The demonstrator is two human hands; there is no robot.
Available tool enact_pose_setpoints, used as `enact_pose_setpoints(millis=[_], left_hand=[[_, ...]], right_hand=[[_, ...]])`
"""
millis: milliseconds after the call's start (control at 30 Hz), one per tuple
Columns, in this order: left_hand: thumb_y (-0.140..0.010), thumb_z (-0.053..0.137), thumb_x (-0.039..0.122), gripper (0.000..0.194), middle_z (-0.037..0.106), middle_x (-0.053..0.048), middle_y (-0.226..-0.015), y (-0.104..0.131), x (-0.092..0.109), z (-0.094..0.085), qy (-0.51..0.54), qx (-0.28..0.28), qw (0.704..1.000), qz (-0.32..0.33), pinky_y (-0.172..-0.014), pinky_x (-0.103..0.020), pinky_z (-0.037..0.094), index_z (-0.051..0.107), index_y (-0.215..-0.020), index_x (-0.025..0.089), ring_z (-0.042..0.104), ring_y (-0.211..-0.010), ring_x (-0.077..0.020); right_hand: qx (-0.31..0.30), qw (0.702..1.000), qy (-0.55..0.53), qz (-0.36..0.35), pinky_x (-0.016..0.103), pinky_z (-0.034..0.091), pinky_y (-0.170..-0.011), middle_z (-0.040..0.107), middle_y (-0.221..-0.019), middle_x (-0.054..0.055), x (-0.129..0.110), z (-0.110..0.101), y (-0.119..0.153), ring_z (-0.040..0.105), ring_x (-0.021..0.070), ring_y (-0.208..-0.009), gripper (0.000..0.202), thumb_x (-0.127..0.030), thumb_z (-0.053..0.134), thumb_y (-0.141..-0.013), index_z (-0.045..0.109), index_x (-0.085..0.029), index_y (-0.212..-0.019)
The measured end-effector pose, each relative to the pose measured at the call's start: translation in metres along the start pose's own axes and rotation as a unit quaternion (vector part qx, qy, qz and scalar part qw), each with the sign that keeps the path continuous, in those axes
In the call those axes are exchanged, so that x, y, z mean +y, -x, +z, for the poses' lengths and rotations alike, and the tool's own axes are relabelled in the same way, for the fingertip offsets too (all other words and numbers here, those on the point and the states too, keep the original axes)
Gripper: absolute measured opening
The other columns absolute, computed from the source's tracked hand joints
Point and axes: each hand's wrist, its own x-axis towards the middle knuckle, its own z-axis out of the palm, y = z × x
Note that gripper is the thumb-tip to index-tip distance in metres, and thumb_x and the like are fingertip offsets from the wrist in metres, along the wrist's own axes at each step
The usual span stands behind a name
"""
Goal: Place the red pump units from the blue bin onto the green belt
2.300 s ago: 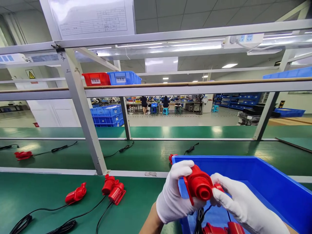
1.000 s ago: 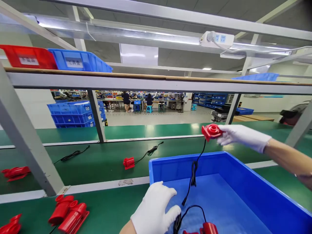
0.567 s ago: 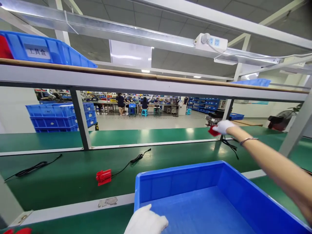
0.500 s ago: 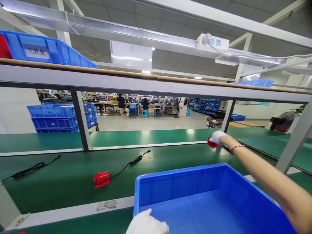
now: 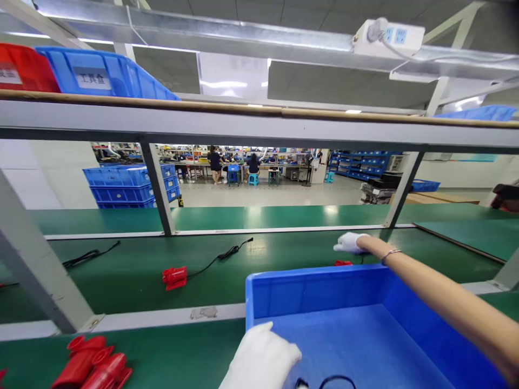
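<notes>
My right hand [image 5: 349, 243], in a white glove, is over the far belt beyond the blue bin [image 5: 316, 274]. Its fingers point left and hold nothing visible. Just below it lies a red plastic part [image 5: 344, 263], mostly hidden by the bin's far wall. My left hand [image 5: 265, 356], also gloved, is at the bin's near left, fingers curled under; whatever they grip is hidden. A black cable [image 5: 336, 378] loops inside the bin beside it. Left on the far belt lies another red pump-like part [image 5: 175, 277] with a black cord [image 5: 229, 253].
Several red pump-like parts [image 5: 95, 364] lie on the near green surface at lower left. Another black cord [image 5: 91, 255] rests farther left. Metal posts [image 5: 158, 189] hold up a shelf [image 5: 243, 116] with bins on it. People work in the background.
My right hand has let go of the red part, which now lies lower on the belt. The view has shifted left, bringing red parts at lower left and a cable in the bin into sight.
</notes>
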Motion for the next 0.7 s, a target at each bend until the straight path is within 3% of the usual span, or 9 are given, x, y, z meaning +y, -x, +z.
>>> enact_pose_setpoints(millis=[100,167,233,333,433,500,600,700], left_hand=[[-0.078,0.064,0.036,0.029,0.069,-0.004,-0.093,-0.001,0.011,-0.021,0.039,-0.031,0.999,-0.006,-0.109,-0.049,0.039,0.064,-0.105,0.023,0.064,-0.097,-0.0249],[-0.083,0.061,0.035,0.028,0.069,-0.004,-0.098,-0.003,0.018,-0.037,0.046,-0.071,0.996,-0.027,-0.111,-0.05,0.037,0.064,-0.107,0.021,0.062,-0.103,-0.025],[-0.088,0.057,0.035,0.026,0.069,-0.004,-0.101,-0.005,0.024,-0.048,0.044,-0.105,0.993,-0.041,-0.112,-0.049,0.035,0.064,-0.109,0.021,0.061,-0.104,-0.0232],[-0.092,0.053,0.037,0.027,0.068,-0.003,-0.104,-0.004,0.027,-0.053,0.04,-0.114,0.992,-0.035,-0.114,-0.047,0.031,0.063,-0.111,0.022,0.06,-0.107,-0.0216],[-0.093,0.051,0.039,0.029,0.069,-0.004,-0.105,-0.003,0.026,-0.053,0.038,-0.116,0.992,-0.025,-0.115,-0.047,0.03,0.063,-0.112,0.021,0.06,-0.107,-0.0217],[-0.093,0.051,0.04,0.029,0.07,-0.004,-0.105,-0.002,0.026,-0.053,0.034,-0.117,0.992,-0.023,-0.113,-0.048,0.031,0.064,-0.111,0.021,0.061,-0.106,-0.0227],[-0.093,0.051,0.042,0.031,0.071,-0.004,-0.105,-0.003,0.027,-0.056,0.031,-0.118,0.992,-0.019,-0.11,-0.048,0.034,0.065,-0.111,0.021,0.061,-0.106,-0.0248],[-0.092,0.052,0.043,0.032,0.072,-0.004,-0.106,-0.003,0.03,-0.06,0.031,-0.122,0.992,-0.02,-0.109,-0.048,0.036,0.066,-0.111,0.021,0.06,-0.108,-0.0264]], right_hand=[[0.09,0.993,0.009,-0.082,0.037,0.046,-0.086,0.065,-0.101,0.012,-0.026,-0.011,0.037,0.062,0.0222,-0.095,0.038,-0.038,0.038,-0.103,0.063,-0.011,-0.106],[0.117,0.981,0.004,-0.158,0.033,0.043,-0.082,0.067,-0.1,0.013,-0.052,-0.003,0.077,0.062,0.0237,-0.094,0.043,-0.04,0.031,-0.103,0.065,-0.013,-0.104],[0.103,0.965,0.001,-0.241,0.028,0.042,-0.075,0.07,-0.093,0.009,-0.08,0.018,0.123,0.064,0.0214,-0.087,0.043,-0.044,0.034,-0.1,0.068,-0.018,-0.097],[0.053,0.944,0.012,-0.325,0.026,0.04,-0.061,0.072,-0.08,0.004,-0.118,0.069,0.186,0.066,0.0205,-0.072,0.038,-0.05,0.046,-0.092,0.071,-0.022,-0.086],[0.027,0.944,0.039,-0.326,0.028,0.039,-0.053,0.072,-0.071,0.008,-0.147,0.114,0.228,0.068,0.0261,-0.063,0.043,-0.057,0.051,-0.086,0.074,-0.02,-0.082],[0.023,0.945,0.058,-0.322,0.032,0.045,-0.056,0.072,-0.073,0.01,-0.163,0.13,0.245,0.069,0.0306,-0.066,0.046,-0.06,0.054,-0.082,0.075,-0.019,-0.083],[0.003,0.944,0.104,-0.312,0.04,0.051,-0.064,0.074,-0.083,0.013,-0.183,0.132,0.258,0.07,0.0361,-0.076,0.043,-0.054,0.057,-0.079,0.077,-0.018,-0.091],[-0.04,0.941,0.151,-0.299,0.041,0.052,-0.063,0.073,-0.08,0.015,-0.193,0.122,0.263,0.07,0.0371,-0.074,0.043,-0.052,0.057,-0.078,0.078,-0.016,-0.091]])
